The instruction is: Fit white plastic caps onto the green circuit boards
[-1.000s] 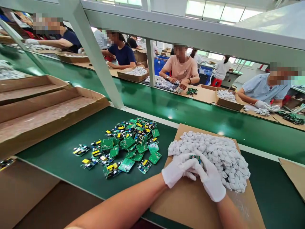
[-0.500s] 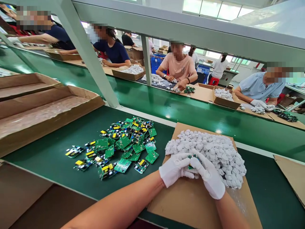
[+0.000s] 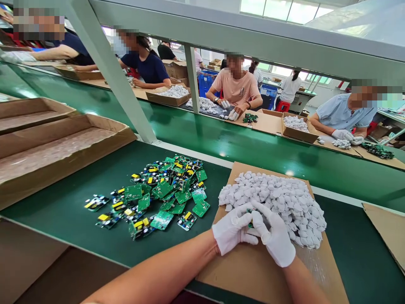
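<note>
Both my hands wear white gloves and meet over a cardboard sheet (image 3: 240, 266). Between their fingers is a small green circuit board (image 3: 250, 212), mostly covered by the gloves. My left hand (image 3: 232, 226) pinches it from the left, and my right hand (image 3: 274, 234) closes on it from the right. Just beyond the fingers lies a heap of small white lumpy pieces (image 3: 278, 194), spread over the far part of the sheet. To the left, a loose pile of circuit boards (image 3: 161, 190) rests on the green bench, several showing yellow components.
Cardboard trays (image 3: 63, 156) stand at the left on the green bench (image 3: 79, 232). A slanted metal post (image 3: 117, 71) rises behind them. Across a green belt (image 3: 221, 143), several people work beside boxes of white pieces. Another cardboard piece (image 3: 387, 232) lies at the right edge.
My fingers have closed further around the circuit board, so less of it shows. My right hand has shifted slightly left and down. The board pile looks unchanged.
</note>
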Tool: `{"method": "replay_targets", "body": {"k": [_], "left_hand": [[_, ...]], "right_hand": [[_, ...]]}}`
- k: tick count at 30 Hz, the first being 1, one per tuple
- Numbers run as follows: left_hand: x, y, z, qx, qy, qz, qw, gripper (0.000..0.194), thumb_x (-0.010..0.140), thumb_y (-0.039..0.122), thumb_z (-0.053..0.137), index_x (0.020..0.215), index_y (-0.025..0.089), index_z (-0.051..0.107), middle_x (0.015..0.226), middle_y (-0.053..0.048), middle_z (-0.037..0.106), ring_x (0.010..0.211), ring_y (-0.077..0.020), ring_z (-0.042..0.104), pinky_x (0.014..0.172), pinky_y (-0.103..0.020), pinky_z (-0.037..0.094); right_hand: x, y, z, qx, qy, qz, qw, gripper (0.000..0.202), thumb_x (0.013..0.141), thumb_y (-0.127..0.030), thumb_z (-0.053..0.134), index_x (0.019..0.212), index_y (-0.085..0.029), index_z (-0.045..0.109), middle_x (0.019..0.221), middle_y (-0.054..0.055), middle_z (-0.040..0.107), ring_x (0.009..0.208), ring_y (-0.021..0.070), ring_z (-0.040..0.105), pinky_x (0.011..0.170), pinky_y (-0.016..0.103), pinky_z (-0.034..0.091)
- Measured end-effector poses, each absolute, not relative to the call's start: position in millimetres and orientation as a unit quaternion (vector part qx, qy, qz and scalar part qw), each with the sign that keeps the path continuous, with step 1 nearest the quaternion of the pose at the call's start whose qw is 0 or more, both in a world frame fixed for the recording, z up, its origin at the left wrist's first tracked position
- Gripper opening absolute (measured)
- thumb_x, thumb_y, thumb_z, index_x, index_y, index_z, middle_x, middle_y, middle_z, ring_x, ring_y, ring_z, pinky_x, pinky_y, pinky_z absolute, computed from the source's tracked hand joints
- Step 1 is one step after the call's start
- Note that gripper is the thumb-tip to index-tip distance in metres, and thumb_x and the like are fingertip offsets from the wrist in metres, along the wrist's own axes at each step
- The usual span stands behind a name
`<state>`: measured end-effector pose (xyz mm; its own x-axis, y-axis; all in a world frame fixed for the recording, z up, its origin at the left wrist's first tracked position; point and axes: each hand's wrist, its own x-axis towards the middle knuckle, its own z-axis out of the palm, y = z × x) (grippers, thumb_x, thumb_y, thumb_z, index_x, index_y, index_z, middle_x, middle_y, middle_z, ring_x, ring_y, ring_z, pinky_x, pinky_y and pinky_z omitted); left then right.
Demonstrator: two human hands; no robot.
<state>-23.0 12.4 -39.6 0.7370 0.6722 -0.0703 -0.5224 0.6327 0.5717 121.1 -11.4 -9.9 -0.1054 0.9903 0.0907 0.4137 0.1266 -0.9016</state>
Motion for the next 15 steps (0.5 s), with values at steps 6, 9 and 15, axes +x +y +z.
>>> {"method": "replay_targets", "body": {"k": [6, 9, 15], "left_hand": [[-23, 14, -38, 0.286, 0.175, 0.340, 0.879, 0.043, 0.069, 0.039, 0.070, 0.102, 0.017, 0.054, 0.078, -0.003, 0.058, 0.064, -0.0138, 0.063, 0.057, -0.024, 0.051], [-24, 15, -35, 0.314, 0.209, 0.341, 0.861, 0.046, 0.067, 0.040, 0.071, 0.103, 0.017, 0.055, 0.077, -0.004, 0.061, 0.063, -0.0133, 0.062, 0.057, -0.025, 0.051], [-28, 19, -23, 0.370, 0.226, 0.303, 0.849, 0.054, 0.069, 0.039, 0.070, 0.116, 0.018, 0.054, 0.090, -0.009, 0.062, 0.074, -0.0164, 0.063, 0.062, -0.025, 0.050]], "right_hand": [[122, -11, -11, -0.505, -0.604, 0.467, 0.402, 0.059, 0.084, -0.052, 0.047, 0.131, -0.017, 0.045, 0.104, 0.008, 0.065, 0.089, 0.0227, 0.062, 0.079, 0.034, 0.054], [120, -11, -11, -0.526, -0.600, 0.448, 0.403, 0.060, 0.080, -0.054, 0.052, 0.126, -0.015, 0.051, 0.100, 0.010, 0.066, 0.093, 0.0253, 0.060, 0.079, 0.034, 0.053], [122, -8, -8, -0.493, -0.536, 0.531, 0.433, 0.059, 0.082, -0.052, 0.049, 0.128, -0.016, 0.046, 0.090, 0.006, 0.065, 0.080, 0.0202, 0.061, 0.069, 0.031, 0.053]]}}
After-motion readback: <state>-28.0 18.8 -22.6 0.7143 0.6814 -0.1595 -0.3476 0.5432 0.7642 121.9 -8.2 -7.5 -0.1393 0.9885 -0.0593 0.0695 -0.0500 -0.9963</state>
